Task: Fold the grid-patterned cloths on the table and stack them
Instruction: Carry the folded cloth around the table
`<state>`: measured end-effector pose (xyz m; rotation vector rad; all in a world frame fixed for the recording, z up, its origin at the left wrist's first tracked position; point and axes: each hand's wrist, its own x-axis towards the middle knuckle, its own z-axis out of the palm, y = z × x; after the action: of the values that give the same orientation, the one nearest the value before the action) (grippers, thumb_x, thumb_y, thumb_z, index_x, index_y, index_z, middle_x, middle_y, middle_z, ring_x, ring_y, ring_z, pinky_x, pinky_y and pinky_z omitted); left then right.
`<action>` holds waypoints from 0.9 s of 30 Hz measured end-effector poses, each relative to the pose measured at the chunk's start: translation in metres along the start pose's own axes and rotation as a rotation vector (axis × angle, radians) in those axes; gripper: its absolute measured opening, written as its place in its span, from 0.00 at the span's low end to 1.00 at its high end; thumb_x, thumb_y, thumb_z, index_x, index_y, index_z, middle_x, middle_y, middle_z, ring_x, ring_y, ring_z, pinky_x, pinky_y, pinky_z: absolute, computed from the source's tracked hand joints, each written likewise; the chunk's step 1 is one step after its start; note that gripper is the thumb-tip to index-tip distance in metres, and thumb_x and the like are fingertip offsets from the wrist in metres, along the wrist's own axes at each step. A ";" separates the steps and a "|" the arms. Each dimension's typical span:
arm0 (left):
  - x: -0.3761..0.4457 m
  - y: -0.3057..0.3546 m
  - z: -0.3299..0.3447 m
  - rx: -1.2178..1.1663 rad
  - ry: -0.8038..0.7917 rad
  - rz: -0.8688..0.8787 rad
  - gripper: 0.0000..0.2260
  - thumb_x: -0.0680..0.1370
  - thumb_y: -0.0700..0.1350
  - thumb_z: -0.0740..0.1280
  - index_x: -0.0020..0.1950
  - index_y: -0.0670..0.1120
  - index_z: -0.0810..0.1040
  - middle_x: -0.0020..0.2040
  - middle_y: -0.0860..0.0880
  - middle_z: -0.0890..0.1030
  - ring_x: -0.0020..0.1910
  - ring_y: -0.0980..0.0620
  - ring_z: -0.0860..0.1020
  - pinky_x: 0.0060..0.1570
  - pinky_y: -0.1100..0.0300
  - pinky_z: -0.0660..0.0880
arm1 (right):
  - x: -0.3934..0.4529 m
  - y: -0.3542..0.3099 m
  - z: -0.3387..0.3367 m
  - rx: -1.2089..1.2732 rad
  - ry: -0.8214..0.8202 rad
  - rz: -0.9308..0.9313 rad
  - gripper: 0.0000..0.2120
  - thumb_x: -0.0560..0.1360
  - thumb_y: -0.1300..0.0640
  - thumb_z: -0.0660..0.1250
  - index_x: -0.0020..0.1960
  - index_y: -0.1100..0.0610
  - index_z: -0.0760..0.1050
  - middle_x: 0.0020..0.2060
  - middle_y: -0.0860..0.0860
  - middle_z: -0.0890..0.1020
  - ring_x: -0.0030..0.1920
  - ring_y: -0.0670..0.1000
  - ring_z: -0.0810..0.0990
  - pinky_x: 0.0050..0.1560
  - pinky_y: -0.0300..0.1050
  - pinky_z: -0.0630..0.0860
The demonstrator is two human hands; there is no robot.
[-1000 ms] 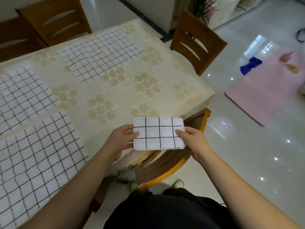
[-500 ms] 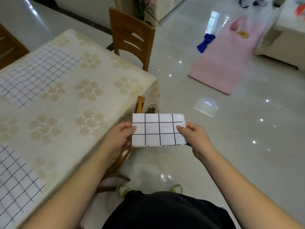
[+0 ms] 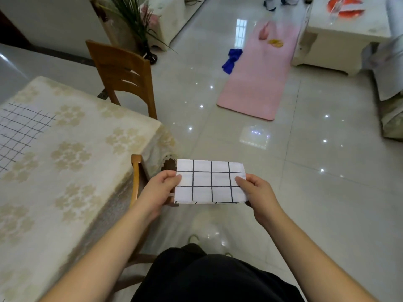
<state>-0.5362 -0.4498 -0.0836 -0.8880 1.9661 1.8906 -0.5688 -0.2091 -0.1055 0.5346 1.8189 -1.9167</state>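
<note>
A small folded white cloth with a black grid (image 3: 210, 182) is held flat in the air, past the table's right corner and above the floor. My left hand (image 3: 158, 190) pinches its left edge and my right hand (image 3: 259, 192) pinches its right edge. One unfolded grid cloth (image 3: 18, 131) lies flat on the table at the far left, cut off by the frame edge.
The table (image 3: 72, 171) wears a cream floral cover. A wooden chair (image 3: 124, 73) stands at its far corner, another chair's back (image 3: 136, 177) sits by its near corner. A pink mat (image 3: 259, 79), blue cloth, plant and white low table lie across the shiny floor.
My view has swung to the right, away from the table. The spread grid cloths have slid out of sight at the left. Both hands still hold the folded cloth, now over the floor.
</note>
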 end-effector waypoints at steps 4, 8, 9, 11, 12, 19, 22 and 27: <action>0.029 0.010 0.007 0.004 -0.024 -0.035 0.11 0.79 0.45 0.66 0.57 0.39 0.77 0.45 0.45 0.82 0.37 0.51 0.78 0.29 0.62 0.72 | 0.024 -0.010 -0.001 0.002 0.022 0.005 0.05 0.77 0.58 0.68 0.50 0.57 0.82 0.41 0.52 0.84 0.38 0.49 0.81 0.38 0.42 0.76; 0.069 0.022 0.007 -0.038 -0.042 -0.047 0.09 0.79 0.45 0.66 0.55 0.42 0.78 0.47 0.44 0.83 0.38 0.51 0.79 0.33 0.60 0.73 | 0.061 -0.030 0.004 -0.089 -0.012 -0.005 0.06 0.76 0.56 0.68 0.48 0.56 0.82 0.42 0.56 0.84 0.40 0.51 0.81 0.43 0.48 0.76; 0.079 0.026 0.006 -0.056 -0.036 -0.044 0.08 0.79 0.44 0.66 0.55 0.42 0.78 0.46 0.45 0.83 0.36 0.52 0.79 0.30 0.63 0.73 | 0.073 -0.037 0.008 -0.116 -0.034 -0.004 0.06 0.76 0.56 0.68 0.49 0.55 0.83 0.44 0.55 0.86 0.41 0.51 0.82 0.43 0.47 0.77; 0.102 0.036 0.002 -0.084 -0.031 -0.038 0.06 0.80 0.43 0.66 0.54 0.42 0.77 0.45 0.46 0.83 0.35 0.54 0.80 0.26 0.66 0.72 | 0.097 -0.052 0.017 -0.150 -0.058 0.001 0.06 0.77 0.58 0.68 0.51 0.55 0.82 0.44 0.52 0.86 0.42 0.49 0.84 0.40 0.42 0.78; 0.113 0.042 0.000 -0.094 -0.038 -0.036 0.07 0.80 0.43 0.65 0.55 0.42 0.77 0.46 0.45 0.83 0.36 0.54 0.81 0.26 0.66 0.73 | 0.108 -0.060 0.022 -0.154 -0.058 0.001 0.06 0.77 0.59 0.68 0.51 0.55 0.82 0.42 0.51 0.87 0.41 0.49 0.84 0.39 0.41 0.78; 0.168 0.093 -0.018 -0.157 -0.069 -0.006 0.11 0.80 0.39 0.64 0.61 0.37 0.75 0.46 0.44 0.83 0.33 0.56 0.82 0.31 0.61 0.80 | 0.173 -0.116 0.049 -0.174 -0.059 -0.023 0.06 0.76 0.62 0.69 0.52 0.58 0.81 0.43 0.53 0.86 0.40 0.50 0.84 0.40 0.43 0.79; 0.191 0.111 -0.017 -0.146 -0.031 -0.010 0.11 0.80 0.40 0.66 0.60 0.38 0.76 0.50 0.42 0.83 0.38 0.52 0.82 0.38 0.57 0.81 | 0.198 -0.134 0.054 -0.166 -0.062 -0.039 0.06 0.75 0.62 0.69 0.52 0.59 0.81 0.41 0.53 0.86 0.40 0.49 0.84 0.39 0.42 0.78; 0.238 0.142 -0.003 -0.176 0.025 -0.038 0.08 0.79 0.40 0.66 0.57 0.39 0.78 0.48 0.42 0.84 0.41 0.48 0.83 0.35 0.57 0.81 | 0.251 -0.165 0.054 -0.153 -0.078 -0.041 0.06 0.75 0.63 0.69 0.51 0.57 0.81 0.39 0.50 0.86 0.38 0.46 0.84 0.35 0.37 0.77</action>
<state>-0.8039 -0.5154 -0.1086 -0.9934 1.8037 2.0649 -0.8675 -0.2701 -0.1063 0.3691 1.9192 -1.7802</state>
